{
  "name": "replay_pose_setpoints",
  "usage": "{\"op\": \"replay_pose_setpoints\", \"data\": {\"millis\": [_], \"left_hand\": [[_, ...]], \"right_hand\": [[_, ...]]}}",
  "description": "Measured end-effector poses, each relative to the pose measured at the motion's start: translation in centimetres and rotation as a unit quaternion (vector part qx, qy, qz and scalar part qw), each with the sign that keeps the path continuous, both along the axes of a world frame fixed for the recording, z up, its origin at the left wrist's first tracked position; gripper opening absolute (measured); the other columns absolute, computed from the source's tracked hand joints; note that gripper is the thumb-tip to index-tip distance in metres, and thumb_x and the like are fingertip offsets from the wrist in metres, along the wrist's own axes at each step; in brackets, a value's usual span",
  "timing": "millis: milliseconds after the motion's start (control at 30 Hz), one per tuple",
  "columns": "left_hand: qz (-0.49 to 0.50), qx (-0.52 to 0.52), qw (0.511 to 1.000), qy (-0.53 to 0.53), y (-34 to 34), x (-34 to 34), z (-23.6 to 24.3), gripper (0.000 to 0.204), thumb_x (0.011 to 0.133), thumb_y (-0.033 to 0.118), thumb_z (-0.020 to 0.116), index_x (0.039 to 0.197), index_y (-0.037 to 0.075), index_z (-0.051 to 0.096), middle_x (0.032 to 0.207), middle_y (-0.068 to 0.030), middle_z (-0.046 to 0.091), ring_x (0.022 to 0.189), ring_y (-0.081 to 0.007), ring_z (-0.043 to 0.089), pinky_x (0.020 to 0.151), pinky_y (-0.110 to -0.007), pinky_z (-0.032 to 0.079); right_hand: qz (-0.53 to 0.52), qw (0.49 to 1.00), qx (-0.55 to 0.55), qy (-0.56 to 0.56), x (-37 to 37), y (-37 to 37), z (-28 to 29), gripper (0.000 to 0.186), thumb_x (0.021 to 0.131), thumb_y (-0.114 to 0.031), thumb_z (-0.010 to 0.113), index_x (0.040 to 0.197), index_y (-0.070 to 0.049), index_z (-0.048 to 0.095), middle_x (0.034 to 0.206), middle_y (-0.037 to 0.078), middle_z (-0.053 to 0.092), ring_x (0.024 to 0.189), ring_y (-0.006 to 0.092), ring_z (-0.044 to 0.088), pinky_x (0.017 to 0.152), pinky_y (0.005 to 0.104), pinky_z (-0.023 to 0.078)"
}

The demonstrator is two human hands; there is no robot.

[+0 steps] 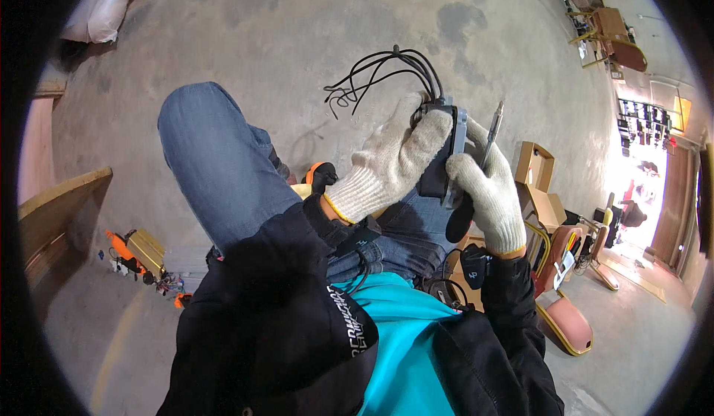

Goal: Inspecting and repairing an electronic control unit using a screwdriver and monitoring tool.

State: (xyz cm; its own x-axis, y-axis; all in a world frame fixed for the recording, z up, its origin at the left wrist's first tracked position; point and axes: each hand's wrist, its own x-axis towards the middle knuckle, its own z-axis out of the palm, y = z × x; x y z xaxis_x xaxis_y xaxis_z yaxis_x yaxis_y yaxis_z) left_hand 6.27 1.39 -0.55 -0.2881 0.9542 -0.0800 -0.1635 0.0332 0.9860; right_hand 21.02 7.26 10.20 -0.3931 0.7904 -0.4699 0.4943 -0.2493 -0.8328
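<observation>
Both my hands wear white knit gloves with yellow cuff edges. My left hand (394, 152) is closed around a black box-shaped device (433, 176) with a grey side, held over my lap. Several thin black cables (401, 53) come out of its far end and loop to the left. My right hand (487, 193) is closed on a screwdriver (493, 130), its silver shaft pointing up and away and its dark handle showing below the palm. The right fingers are close against the device's right side; whether they also grip it I cannot tell.
A curved wooden board (63, 200) stands at the left. On the floor near my knee lie orange and gold tool parts (141, 252). Open cardboard boxes (537, 167) and chairs with pinkish seats (569, 323) stand at the right. A white sack (108, 7) lies far left.
</observation>
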Motion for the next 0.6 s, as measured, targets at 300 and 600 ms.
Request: {"op": "replay_pose_setpoints", "data": {"millis": [300, 600], "left_hand": [[-0.003, 0.115, 0.991, -0.068, 0.2, -0.1, 0.7, 0.067, 0.106, 0.054, 0.064, 0.143, 0.0, 0.05, 0.122, -0.0174, 0.069, 0.115, -0.0277, 0.07, 0.097, -0.041, 0.055], [-0.016, 0.123, 0.987, -0.1, 0.4, 1.0, -1.5, 0.111, 0.092, 0.076, 0.069, 0.156, -0.008, 0.036, 0.143, -0.0245, 0.057, 0.135, -0.0323, 0.058, 0.115, -0.042, 0.047]], "right_hand": [[-0.008, 1.0, 0.011, 0.028, 0.7, -0.3, 0.5, 0.088, 0.085, -0.009, 0.081, 0.162, 0.002, 0.041, 0.144, 0.023, 0.063, 0.09, 0.0128, 0.07, 0.076, 0.0278, 0.058], [0.012, 0.997, 0.056, 0.043, 1.2, -0.1, 0.1, 0.093, 0.077, -0.009, 0.087, 0.16, 0.001, 0.046, 0.142, 0.019, 0.067, 0.073, 0.0054, 0.061, 0.063, 0.0231, 0.05]]}}
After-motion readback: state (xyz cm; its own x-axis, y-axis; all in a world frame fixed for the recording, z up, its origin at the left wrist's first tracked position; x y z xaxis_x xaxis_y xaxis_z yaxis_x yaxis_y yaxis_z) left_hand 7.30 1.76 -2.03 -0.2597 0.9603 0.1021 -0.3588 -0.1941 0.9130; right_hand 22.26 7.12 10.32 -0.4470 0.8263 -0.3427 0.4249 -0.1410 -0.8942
